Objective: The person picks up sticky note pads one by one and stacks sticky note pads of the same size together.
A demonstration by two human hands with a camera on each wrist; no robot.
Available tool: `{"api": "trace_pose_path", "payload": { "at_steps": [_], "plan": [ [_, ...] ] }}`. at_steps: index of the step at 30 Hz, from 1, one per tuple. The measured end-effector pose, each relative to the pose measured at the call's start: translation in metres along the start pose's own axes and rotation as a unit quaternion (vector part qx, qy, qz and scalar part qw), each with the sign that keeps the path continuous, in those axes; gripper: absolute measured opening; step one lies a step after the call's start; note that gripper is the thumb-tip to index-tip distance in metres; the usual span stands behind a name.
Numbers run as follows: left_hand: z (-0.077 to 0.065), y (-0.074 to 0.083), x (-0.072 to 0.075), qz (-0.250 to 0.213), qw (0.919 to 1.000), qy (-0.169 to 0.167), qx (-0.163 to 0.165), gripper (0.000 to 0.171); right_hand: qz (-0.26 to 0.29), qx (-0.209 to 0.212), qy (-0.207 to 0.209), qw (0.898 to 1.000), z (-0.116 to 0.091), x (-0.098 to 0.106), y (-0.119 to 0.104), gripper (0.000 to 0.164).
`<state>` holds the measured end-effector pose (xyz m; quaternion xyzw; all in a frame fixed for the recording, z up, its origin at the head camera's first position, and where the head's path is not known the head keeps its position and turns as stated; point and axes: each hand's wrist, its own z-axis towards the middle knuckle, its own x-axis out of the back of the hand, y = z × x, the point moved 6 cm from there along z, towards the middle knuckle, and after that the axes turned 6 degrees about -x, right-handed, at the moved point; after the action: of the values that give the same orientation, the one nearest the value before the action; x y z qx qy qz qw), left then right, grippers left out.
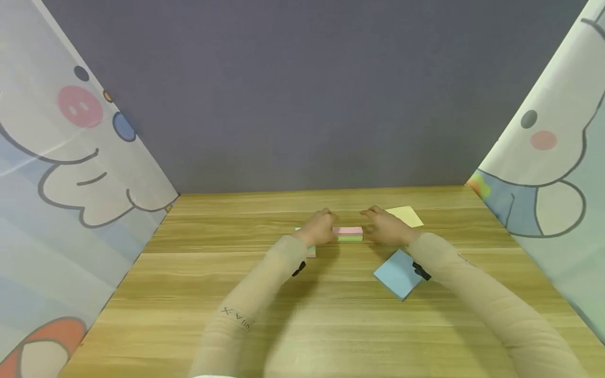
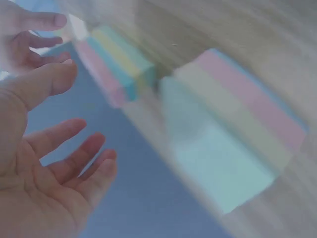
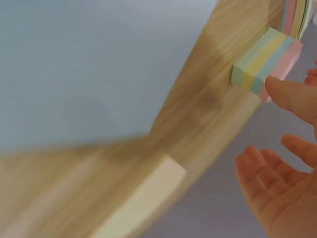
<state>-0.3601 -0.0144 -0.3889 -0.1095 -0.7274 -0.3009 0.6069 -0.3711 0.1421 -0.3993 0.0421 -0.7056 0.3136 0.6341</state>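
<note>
A small block of sticky notes (image 1: 348, 237) in pink, blue, yellow and green layers sits on the table between the two hands. My left hand (image 1: 320, 228) is at the block's left side, fingers spread and loosely bent in the left wrist view. To the right of the block, my right hand (image 1: 386, 228) has its fingers apart, and its thumb (image 3: 292, 96) overlaps the block's pink side in the right wrist view; contact is unclear. Neither hand grips anything. A larger striped sticky-note stack (image 2: 233, 134) lies beside the small block, partly hidden under the left wrist in the head view.
A blue sticky-note pad (image 1: 398, 274) lies turned diagonally under the right wrist. Behind the right hand is a pale yellow pad (image 1: 407, 216). The wooden table (image 1: 198, 294) ends at a grey back panel (image 1: 302, 105), with cartoon-printed panels (image 1: 539, 157) at both sides.
</note>
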Motion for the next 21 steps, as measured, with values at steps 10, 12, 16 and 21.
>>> {"api": "trace_pose_path", "payload": {
  "at_steps": [10,12,16,21],
  "plan": [
    [-0.037,0.052,0.012,0.065,0.9934,0.025,-0.091,0.043,-0.053,0.017,-0.001,0.998,-0.061,0.024,-0.008,0.054],
    [-0.043,0.063,0.006,0.07,0.9905,0.026,-0.115,0.04,-0.053,0.014,-0.019,0.998,-0.073,0.024,-0.007,0.055],
    [-0.054,0.08,-0.012,0.066,0.9842,0.017,-0.163,0.034,-0.056,0.009,-0.054,0.997,-0.095,0.022,-0.003,0.061],
    [-0.064,0.098,-0.037,0.076,0.9735,-0.006,-0.216,0.031,-0.037,-0.003,-0.069,0.997,-0.114,0.017,0.012,0.068]
  ]
}}
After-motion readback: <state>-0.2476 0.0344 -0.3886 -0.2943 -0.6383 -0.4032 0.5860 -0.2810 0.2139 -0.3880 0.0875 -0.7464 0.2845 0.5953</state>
